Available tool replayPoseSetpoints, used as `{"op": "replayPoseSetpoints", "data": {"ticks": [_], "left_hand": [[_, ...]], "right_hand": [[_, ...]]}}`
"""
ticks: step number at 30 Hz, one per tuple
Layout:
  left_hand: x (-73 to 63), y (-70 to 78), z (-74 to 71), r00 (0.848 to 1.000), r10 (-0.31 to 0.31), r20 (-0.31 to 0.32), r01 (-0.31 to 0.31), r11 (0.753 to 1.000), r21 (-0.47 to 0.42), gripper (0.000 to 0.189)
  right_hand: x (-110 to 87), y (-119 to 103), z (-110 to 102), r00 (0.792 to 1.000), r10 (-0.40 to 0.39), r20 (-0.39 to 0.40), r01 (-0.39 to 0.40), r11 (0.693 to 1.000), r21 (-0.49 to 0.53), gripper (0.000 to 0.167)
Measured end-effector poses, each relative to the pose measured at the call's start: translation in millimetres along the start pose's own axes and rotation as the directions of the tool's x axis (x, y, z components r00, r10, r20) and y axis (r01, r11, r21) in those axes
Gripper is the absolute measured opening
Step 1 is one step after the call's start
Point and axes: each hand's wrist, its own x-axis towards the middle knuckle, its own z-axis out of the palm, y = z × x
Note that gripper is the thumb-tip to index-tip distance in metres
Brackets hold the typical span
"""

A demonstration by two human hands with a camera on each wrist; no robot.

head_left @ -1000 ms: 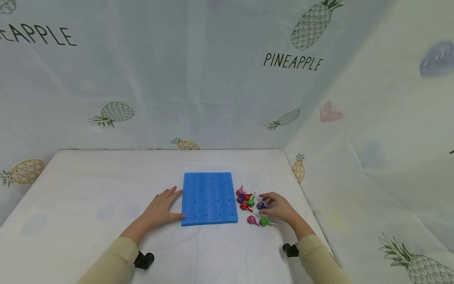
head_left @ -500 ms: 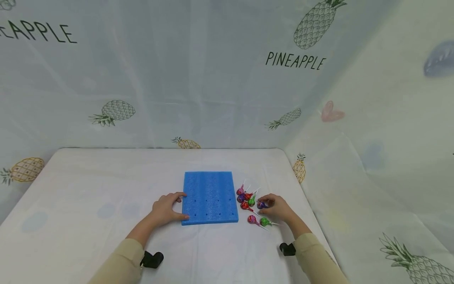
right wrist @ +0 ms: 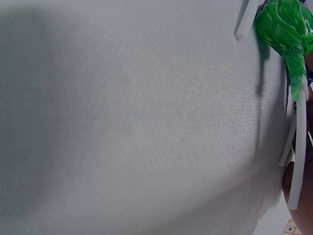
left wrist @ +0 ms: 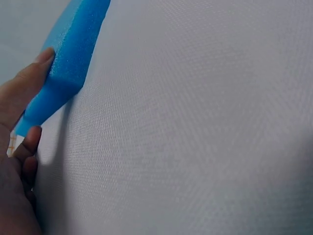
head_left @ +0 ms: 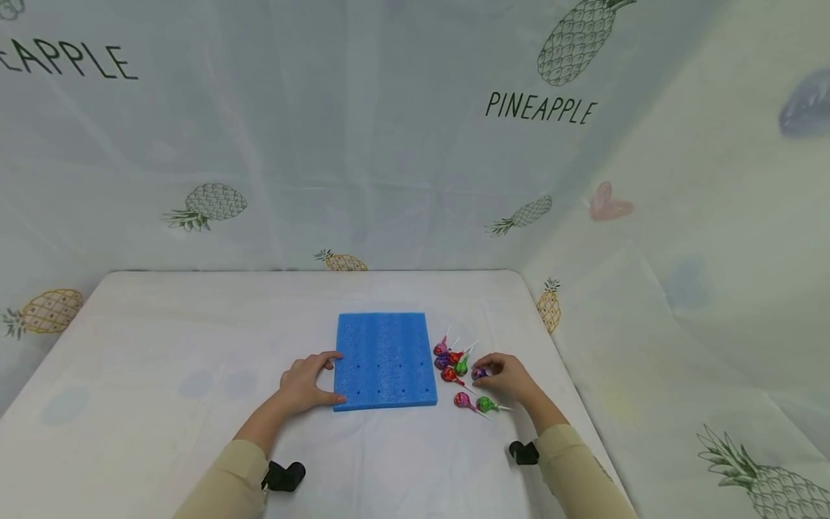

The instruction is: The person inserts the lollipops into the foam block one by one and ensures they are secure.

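Clearly the right hand (head_left: 512, 378), lower right of centre, pinches a purple lollipop (head_left: 479, 373); neighbours may scatter, or the foam block (head_left: 384, 360) slip despite the left hand (head_left: 305, 382) clamping its edge

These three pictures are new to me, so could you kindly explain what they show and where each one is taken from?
There is no machine here: a person works with two bare hands. The wide picture comes from a camera on the person's head, looking down at a white table. The other two come from cameras on each wrist, very close to the cloth.

On the table lies a blue foam block with small holes, and to its right a cluster of wrapped lollipops. The left hand grips the block's left edge; the left wrist picture shows its fingers against the foam. The right hand pinches a purple lollipop. The right wrist picture shows a green lollipop close up.
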Motion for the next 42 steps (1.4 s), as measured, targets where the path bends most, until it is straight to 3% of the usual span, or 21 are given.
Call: {"op": "replayPoseSetpoints", "data": {"ticks": [16,23,42], "left_hand": [[-4.5,-0.4,3.9,0.999,-0.006,-0.033,0.005,1.0,-0.027,0.081],[-5.7,0.7,3.0,0.999,-0.005,-0.035,0.004,1.0,-0.018,0.081],[-4.8,-0.1,3.0,0.998,0.028,-0.047,-0.029,0.999,-0.018,0.08]], "right_hand": [[6.7,-14,-3,0.999,-0.012,-0.035,0.018,0.986,0.163,0.025],[6.6,-35,-1,0.997,-0.076,-0.034,0.081,0.979,0.185,0.025],[10.5,-84,17,0.989,-0.137,-0.053,0.147,0.933,0.329,0.023]]}}
